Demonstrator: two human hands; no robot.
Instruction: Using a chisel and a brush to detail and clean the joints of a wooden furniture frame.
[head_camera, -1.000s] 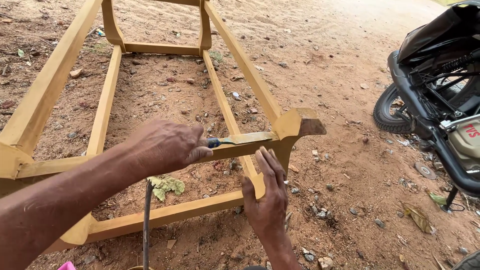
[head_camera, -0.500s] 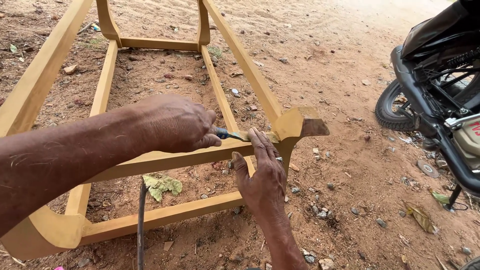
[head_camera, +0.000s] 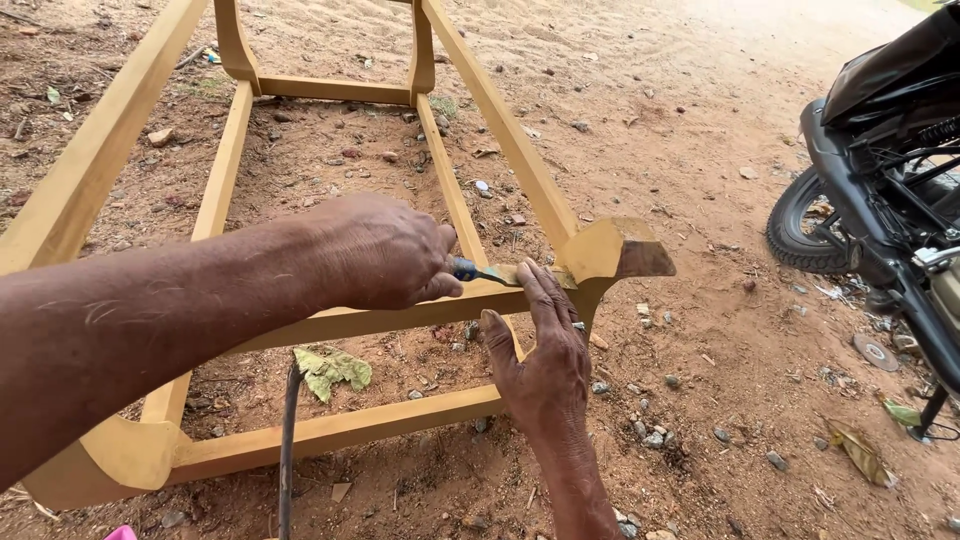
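Your left hand (head_camera: 385, 252) is closed around a blue-handled tool (head_camera: 485, 272), hiding most of its handle; its blade lies on the yellow wooden frame (head_camera: 500, 130) near the corner joint. Your right hand (head_camera: 545, 355) rests open, fingers on that rail, covering the blade tip. The motorcycle (head_camera: 880, 190) right of the frame is cut off.

Both forearms are bare, no sleeves, gloves, watch or rings in view. The left hand (head_camera: 385, 252) and its forearm carry pale dusty scratch marks; the right hand (head_camera: 545, 365) shows raised veins, creased knuckles and short nails.
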